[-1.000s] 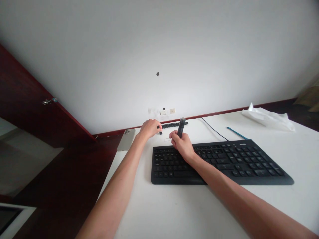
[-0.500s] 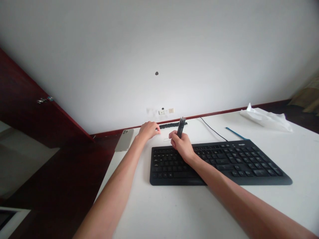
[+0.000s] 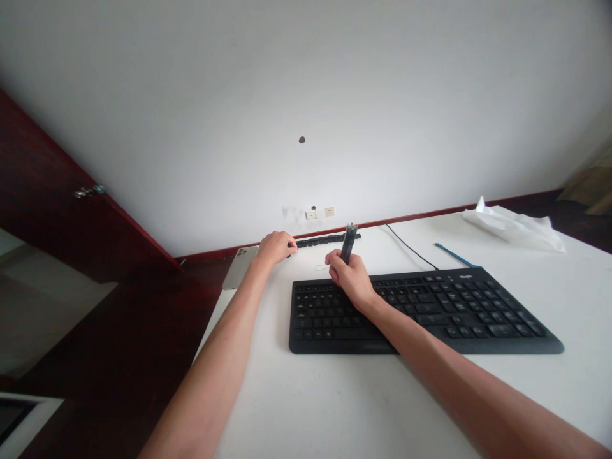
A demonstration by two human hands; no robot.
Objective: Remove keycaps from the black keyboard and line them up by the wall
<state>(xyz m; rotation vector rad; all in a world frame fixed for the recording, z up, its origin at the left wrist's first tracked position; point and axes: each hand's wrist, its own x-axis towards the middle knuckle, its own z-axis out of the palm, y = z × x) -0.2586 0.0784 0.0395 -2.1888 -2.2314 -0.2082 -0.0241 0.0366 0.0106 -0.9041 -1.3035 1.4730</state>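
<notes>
Left hand: The left hand (image 3: 278, 247) is positioned at the left end of the key row, with fingers curled and thumb drawn toward the index finger. Whether a key is pinched cannot be told.
Right hand: The right hand (image 3: 352, 279) is closed in a fist around the dark stick-shaped tool and is held over the upper left part of the keyboard.
Stick-shaped tool: The dark stick-shaped tool (image 3: 349, 244) is held nearly upright, its upper end projecting above the fist; its lower end is hidden.
Key row: Small black keycaps (image 3: 321, 241) are laid in a line along the far table edge.
Keyboard: The black keyboard (image 3: 430, 319) is placed flat on the white table (image 3: 306, 408), numeric pad to the right, partly covered by the right forearm.
Cable: A black cable (image 3: 410, 246) is seen behind the keyboard.
Smartphone: The smartphone (image 3: 235, 274) is laid camera side up at the left table edge.
Right rear: A blue rod (image 3: 454, 254) and a white plastic bag (image 3: 516, 231) are located here.
</notes>
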